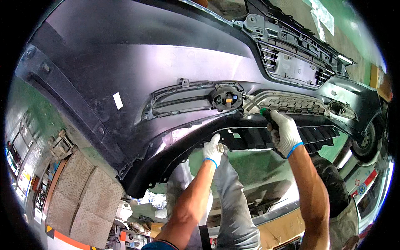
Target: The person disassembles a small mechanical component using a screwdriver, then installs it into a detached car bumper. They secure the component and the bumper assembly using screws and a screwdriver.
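Observation:
A large dark bumper cover (175, 58) spans the view with its inner side up, holding a honeycomb grille insert (291, 104) and a round lamp housing (224, 99). My right hand (283, 131), in a white glove, is closed on a screwdriver (266, 114) with a green and black handle; its shaft points toward the right side of the lamp housing. My gloved left hand (211, 150) grips the edge of the long black lower trim (162, 168) below the housing, with its fingertips partly over that edge.
An upper grille section (296, 66) is at the top right, a wheel (364, 143) at the right edge. My legs stand below. Metal plates (89, 202) and clutter lie at lower left, cardboard (279, 227) at the bottom. Dark-clothed shapes beside my right arm are hard to make out.

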Demonstrator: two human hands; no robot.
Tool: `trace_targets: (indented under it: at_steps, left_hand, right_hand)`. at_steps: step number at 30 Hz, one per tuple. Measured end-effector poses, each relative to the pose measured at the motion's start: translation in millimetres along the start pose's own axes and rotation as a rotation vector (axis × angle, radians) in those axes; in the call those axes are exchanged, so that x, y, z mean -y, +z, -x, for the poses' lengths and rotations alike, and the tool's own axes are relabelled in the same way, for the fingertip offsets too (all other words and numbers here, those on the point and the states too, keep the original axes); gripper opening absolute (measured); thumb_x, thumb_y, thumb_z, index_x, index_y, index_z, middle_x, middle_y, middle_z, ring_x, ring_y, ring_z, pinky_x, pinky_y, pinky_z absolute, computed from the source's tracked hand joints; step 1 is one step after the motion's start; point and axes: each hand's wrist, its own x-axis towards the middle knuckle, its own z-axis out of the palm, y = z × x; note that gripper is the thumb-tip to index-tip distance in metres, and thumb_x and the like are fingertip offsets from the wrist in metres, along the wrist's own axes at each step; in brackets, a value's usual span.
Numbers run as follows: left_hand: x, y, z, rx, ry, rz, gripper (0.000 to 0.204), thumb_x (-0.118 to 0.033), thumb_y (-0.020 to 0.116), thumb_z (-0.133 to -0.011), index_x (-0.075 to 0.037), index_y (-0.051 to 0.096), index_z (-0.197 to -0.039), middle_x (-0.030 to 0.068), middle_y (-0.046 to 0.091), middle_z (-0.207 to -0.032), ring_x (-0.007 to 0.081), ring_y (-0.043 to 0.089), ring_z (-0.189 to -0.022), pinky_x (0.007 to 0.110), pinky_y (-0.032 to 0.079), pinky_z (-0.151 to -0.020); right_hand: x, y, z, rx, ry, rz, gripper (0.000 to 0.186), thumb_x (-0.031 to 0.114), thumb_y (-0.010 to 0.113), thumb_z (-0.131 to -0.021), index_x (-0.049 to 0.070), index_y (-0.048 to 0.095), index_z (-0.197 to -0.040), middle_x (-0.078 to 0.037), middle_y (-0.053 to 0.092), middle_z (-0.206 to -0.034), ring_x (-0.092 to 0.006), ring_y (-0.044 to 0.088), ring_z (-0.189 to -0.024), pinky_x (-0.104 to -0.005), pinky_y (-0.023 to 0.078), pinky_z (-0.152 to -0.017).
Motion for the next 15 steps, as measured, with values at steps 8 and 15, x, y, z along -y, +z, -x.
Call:
trace_targets:
  at_steps: [8, 15]
  left_hand:
    - [2.4, -6.5, -4.1, -0.022, -0.033, -0.021, 0.037, -0.037, 0.08, -0.088, -0.012, 0.058, -0.071, 0.005, 0.056, -0.054, 0.015, 0.051, -0.04, 0.029, 0.035, -0.038]
    - [-1.0, 3.7, 6.4, 0.036, 0.012, 0.096, 0.029, -0.027, 0.077, -0.091, -0.011, 0.059, -0.075, 0.0051, 0.055, -0.055, 0.0163, 0.051, -0.043, 0.032, 0.04, -0.041]
  right_hand:
    - [-2.9, 25.1, 14.1, -0.202, -1.015, 2.125, 0.037, 0.017, 0.061, -0.095, 0.006, 0.062, -0.131, -0.01, 0.068, -0.1, -0.0255, 0.073, -0.079, -0.04, 0.058, -0.06]
    - [-10.2, 6.8, -1.0, 0.106, 0.031, -0.279, 0.032, 0.034, 0.066, -0.101, 0.005, 0.069, -0.114, -0.003, 0.065, -0.073, -0.0093, 0.052, -0.052, -0.0242, 0.037, -0.044]
